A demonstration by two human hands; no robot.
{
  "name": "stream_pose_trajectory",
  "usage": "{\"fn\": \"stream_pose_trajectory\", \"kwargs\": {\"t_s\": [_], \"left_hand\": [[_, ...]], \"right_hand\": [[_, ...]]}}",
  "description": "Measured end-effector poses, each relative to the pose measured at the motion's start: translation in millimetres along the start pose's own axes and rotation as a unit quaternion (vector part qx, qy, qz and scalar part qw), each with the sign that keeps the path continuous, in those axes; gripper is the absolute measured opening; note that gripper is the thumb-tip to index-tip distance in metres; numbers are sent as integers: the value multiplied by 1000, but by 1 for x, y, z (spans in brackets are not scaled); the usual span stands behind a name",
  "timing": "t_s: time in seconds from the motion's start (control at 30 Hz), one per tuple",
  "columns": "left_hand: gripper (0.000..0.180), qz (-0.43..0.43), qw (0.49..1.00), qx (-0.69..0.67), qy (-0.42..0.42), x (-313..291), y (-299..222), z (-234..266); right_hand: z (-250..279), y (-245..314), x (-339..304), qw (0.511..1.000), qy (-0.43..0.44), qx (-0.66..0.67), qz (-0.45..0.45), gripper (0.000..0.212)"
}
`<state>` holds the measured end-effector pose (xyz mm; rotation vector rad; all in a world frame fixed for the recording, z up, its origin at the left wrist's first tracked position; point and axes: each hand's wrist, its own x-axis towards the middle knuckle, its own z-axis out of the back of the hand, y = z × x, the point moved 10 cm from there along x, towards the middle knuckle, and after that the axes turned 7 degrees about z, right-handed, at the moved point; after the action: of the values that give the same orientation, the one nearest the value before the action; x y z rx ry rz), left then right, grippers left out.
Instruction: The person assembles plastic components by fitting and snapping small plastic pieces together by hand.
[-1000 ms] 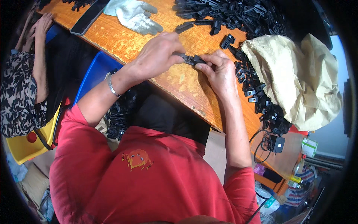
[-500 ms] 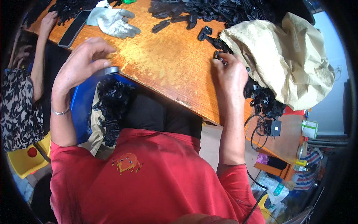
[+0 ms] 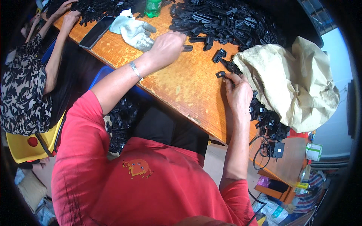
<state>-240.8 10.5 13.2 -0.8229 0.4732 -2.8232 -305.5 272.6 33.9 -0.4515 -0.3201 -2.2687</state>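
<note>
At the pile's near edge my left hand [image 3: 166, 49], a bracelet at its wrist, curls its fingers over a long black plastic part [image 3: 187, 48]. The part's end sticks out by the fingertips, and the grip itself is partly hidden under the hand. To the right, my right hand [image 3: 239, 94] pinches a small black plastic piece [image 3: 220, 74] between thumb and fingers, just above the table [image 3: 173, 86]. A black clip-like part [image 3: 219, 55] lies beyond it. The large heap of black parts [image 3: 226, 22] covers the table's far side.
A beige sack [image 3: 286, 83] with small black parts [image 3: 264, 115] beside it lies at right. A grey-white glove [image 3: 132, 32], phone [image 3: 97, 32] and green bottle [image 3: 152, 8] stand or lie at back left. A co-worker's hand [image 3: 71, 19] is at the far left.
My left hand has moved from over the blue bin, where it was near a small dark grey piece, right and forward to the long part. My right hand stays by the sack. The view has shifted.
</note>
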Motion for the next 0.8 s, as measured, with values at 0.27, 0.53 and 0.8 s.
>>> {"fn": "stream_pose_trajectory", "kwargs": {"t_s": [0.27, 0.53, 0.8], "left_hand": [[21, -72, 997, -14, 3, -44, -60, 17], [25, -27, 988, -91, 120, -54, -66, 19], [32, -150, 982, 49, 107, -39, -53, 15]], "right_hand": [[-11, 85, -9, 979, 38, 182, 80, 6], [-17, 82, -20, 981, 131, 126, 63, 22], [-9, 63, -3, 986, 51, 158, -1, 19]]}}
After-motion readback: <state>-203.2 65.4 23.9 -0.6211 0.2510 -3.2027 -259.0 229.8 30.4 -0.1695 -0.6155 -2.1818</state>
